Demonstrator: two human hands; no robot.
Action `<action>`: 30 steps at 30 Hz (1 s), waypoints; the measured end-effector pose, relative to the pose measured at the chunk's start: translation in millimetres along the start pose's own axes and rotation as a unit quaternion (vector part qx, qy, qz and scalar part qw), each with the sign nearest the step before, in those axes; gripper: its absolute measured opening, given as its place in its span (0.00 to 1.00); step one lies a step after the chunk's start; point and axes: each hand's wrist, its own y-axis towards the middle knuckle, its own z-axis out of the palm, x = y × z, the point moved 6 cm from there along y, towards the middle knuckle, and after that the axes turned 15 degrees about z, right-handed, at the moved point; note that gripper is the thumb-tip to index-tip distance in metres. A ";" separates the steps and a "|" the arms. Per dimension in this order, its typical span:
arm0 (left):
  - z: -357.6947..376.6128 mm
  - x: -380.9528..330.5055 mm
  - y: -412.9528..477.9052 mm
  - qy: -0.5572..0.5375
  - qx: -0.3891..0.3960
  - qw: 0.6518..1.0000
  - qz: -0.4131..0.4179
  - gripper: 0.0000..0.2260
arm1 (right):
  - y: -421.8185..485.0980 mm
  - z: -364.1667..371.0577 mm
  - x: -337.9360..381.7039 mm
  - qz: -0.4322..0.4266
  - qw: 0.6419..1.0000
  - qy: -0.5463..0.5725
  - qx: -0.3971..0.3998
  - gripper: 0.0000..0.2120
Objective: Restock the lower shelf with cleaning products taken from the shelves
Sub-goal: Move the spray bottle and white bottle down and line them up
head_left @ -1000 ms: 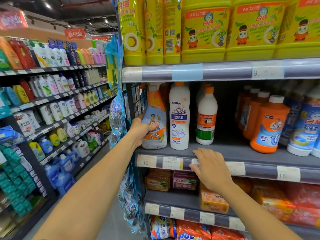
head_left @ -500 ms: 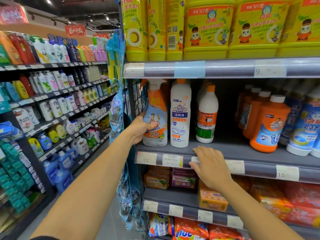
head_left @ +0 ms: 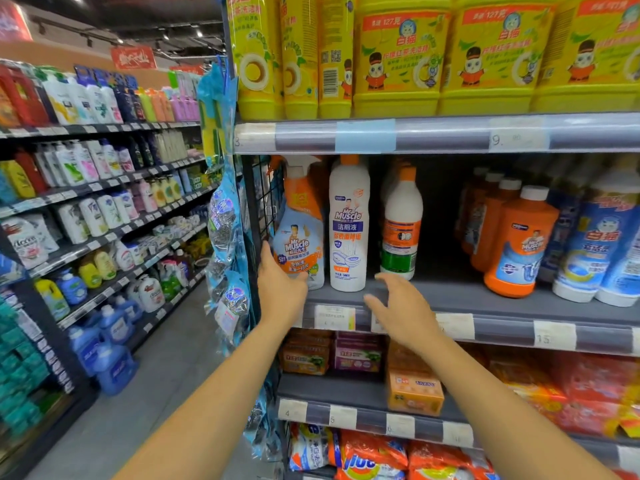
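Orange and pale blue, the Mr Muscle spray bottle (head_left: 299,230) stands at the far left end of the grey middle shelf (head_left: 485,299), close against the black wire side panel (head_left: 263,202). The left hand (head_left: 282,289) grasps the bottle low down, fingers round its left side and thumb across the front of its base. The right hand (head_left: 405,313) hovers just in front of the shelf edge with fingers spread and loose, grasping nothing.

Just right of the spray bottle, touching or nearly touching it, stands a tall white Mr Muscle toilet cleaner bottle (head_left: 349,223). A white bottle with an orange cap (head_left: 401,223) stands beside that, set a little further back. Well apart to the right is a row of orange Mr Muscle jugs (head_left: 519,244), then blue-and-white bottles (head_left: 602,244).

Yellow dish detergent jugs (head_left: 398,57) fill the shelf above. The lower shelf (head_left: 346,389) holds boxed soaps (head_left: 414,393), with a bare stretch near its left front. Bagged washing powder (head_left: 374,459) lies beneath it. Packs of scourers (head_left: 225,230) hang at the end of the shelving.
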 end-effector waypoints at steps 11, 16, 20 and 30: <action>20.8 -16.6 6.6 0.132 0.030 0.989 0.065 0.52 | 50.1 14.9 26.9 0.122 0.975 0.166 0.080 0.20; 19.0 -11.3 10.6 0.113 0.033 0.990 0.072 0.51 | 52.1 17.1 30.2 0.114 0.976 0.157 0.097 0.17; 17.2 -7.2 7.2 0.097 0.035 0.992 0.071 0.51 | 47.8 9.1 22.7 0.128 0.978 0.155 0.059 0.14; 50.2 -38.7 -43.0 0.268 0.063 0.901 0.336 0.27 | 72.2 -22.1 -40.3 0.248 0.918 0.309 0.011 0.38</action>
